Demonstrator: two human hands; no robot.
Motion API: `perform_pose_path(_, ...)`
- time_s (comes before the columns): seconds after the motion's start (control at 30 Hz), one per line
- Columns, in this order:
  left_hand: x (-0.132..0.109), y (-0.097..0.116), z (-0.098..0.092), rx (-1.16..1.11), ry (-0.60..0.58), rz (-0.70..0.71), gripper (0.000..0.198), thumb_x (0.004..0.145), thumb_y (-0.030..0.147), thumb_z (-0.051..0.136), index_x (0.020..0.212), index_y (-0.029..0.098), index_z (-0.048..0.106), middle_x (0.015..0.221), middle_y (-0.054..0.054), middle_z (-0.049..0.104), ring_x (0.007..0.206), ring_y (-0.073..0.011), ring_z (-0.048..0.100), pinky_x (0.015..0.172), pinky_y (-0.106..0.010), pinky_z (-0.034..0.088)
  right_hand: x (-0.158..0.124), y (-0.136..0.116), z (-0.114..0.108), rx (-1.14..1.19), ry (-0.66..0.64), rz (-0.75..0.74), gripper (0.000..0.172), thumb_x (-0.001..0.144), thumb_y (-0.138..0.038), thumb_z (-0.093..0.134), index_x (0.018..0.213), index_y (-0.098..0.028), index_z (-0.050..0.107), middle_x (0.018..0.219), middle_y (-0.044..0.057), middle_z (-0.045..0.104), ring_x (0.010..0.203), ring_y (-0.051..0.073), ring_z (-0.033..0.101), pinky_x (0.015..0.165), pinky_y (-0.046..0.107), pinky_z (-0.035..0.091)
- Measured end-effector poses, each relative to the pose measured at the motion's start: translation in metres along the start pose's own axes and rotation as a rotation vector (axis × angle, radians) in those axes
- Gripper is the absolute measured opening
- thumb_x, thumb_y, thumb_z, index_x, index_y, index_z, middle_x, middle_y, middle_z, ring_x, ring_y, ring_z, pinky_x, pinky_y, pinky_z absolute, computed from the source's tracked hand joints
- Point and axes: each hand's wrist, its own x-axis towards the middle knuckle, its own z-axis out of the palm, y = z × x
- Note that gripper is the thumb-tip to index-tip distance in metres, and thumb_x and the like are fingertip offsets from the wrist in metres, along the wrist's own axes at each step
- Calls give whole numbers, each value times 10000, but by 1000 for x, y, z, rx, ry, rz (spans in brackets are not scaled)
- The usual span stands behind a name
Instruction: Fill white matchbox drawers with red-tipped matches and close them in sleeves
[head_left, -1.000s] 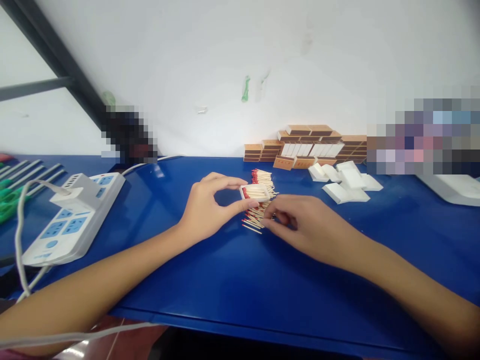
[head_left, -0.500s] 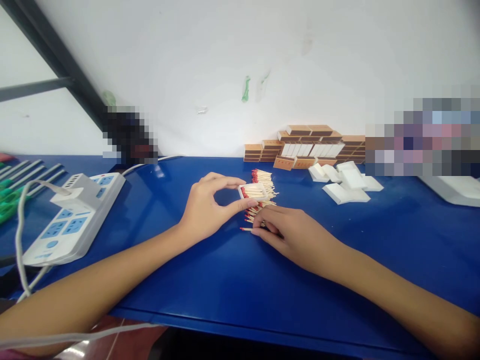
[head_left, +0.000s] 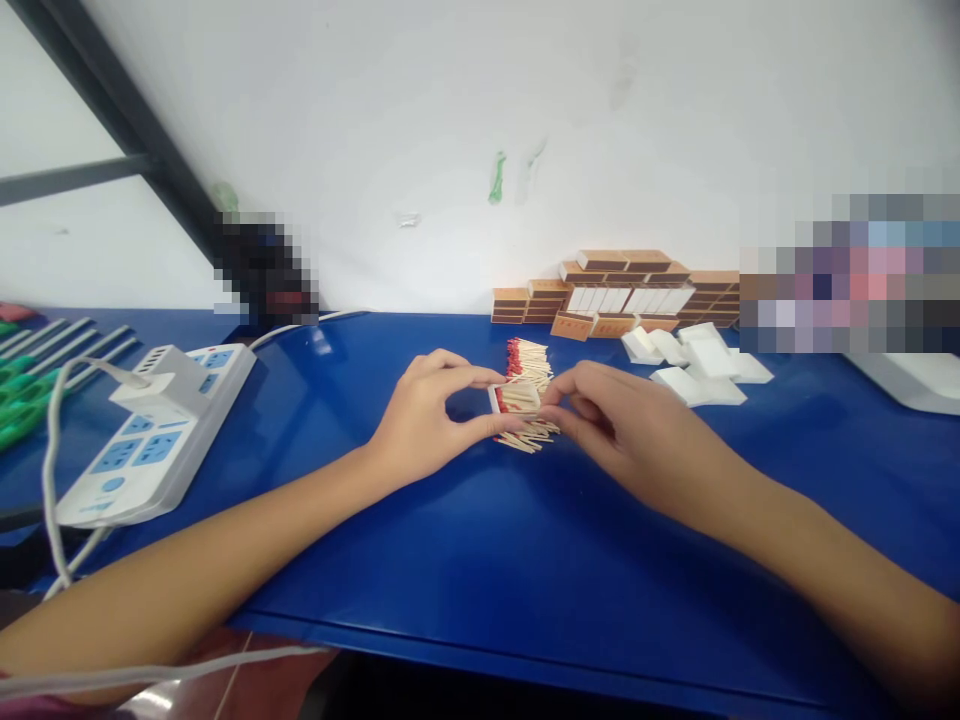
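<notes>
My left hand [head_left: 439, 408] grips a small white matchbox tray [head_left: 493, 399] between thumb and fingers, by its long sides. Inside the tray lie several red-tipped matches [head_left: 517, 397]. At the tray's right end, my right hand [head_left: 611, 420] is closed in a pinch, its fingertips against the ends of the matches. A match seems to be in this pinch, mostly hidden by the fingers and the tray. Loose matches [head_left: 531, 357] lie in a heap on the blue table behind the tray, and more matches [head_left: 525, 440] lie in front of and beneath it.
Stacked matchboxes [head_left: 626, 272] stand along the wall, with white empty trays [head_left: 709, 355] piled in front to their right. At left are a white power strip [head_left: 161, 440] with a cable and some green-handled tools [head_left: 30, 390]. The blue table's front edge [head_left: 450, 655] runs below my arms.
My right hand has moved up and right from the loose matches in front to the tray's right end, with the match it pinched. My left hand has lowered the tray slightly.
</notes>
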Motion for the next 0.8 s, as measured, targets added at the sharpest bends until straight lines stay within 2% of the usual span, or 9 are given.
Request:
perform_pose_path(0.2, -5, 10, 1, -48, 8, 93, 444, 720, 507, 920, 1072, 260, 807, 1059, -56, 753, 975, -220, 681, 933, -397, 531, 0, 0, 6, -37, 43, 26, 64, 1032, -254, 563, 983, -222, 588, 811, 2, 592, 577, 128, 460, 557, 272, 364)
perform_pose_path(0.4, -5, 10, 0, -120, 5, 18, 416, 734, 494, 918, 1072, 278, 806, 1052, -47, 760, 971, -224, 692, 918, -406, 547, 1, -4, 1, -34, 56, 18, 65, 1020, -250, 574, 975, -223, 611, 800, 2, 603, 582, 131, 479, 556, 278, 362)
perform_pose_path(0.63, -5, 13, 0, -132, -20, -6, 413, 728, 479, 928, 1067, 272, 811, 1058, -53, 767, 975, -236, 693, 918, -426, 557, -1, -5, 5, 18, 46, 37, 93, 1033, -263, 561, 958, -226, 602, 834, 11, 624, 605, 134, 505, 566, 278, 380)
perform_pose_path(0.8, -2, 11, 0, -191, -2, -63, 375, 754, 457, 919, 1062, 275, 809, 1049, -43, 795, 997, -236, 718, 940, -427, 573, 2, -5, -3, -3, 85, 91, 118, 1031, -332, 563, 993, -245, 633, 728, -6, 573, 581, 157, 505, 556, 307, 388)
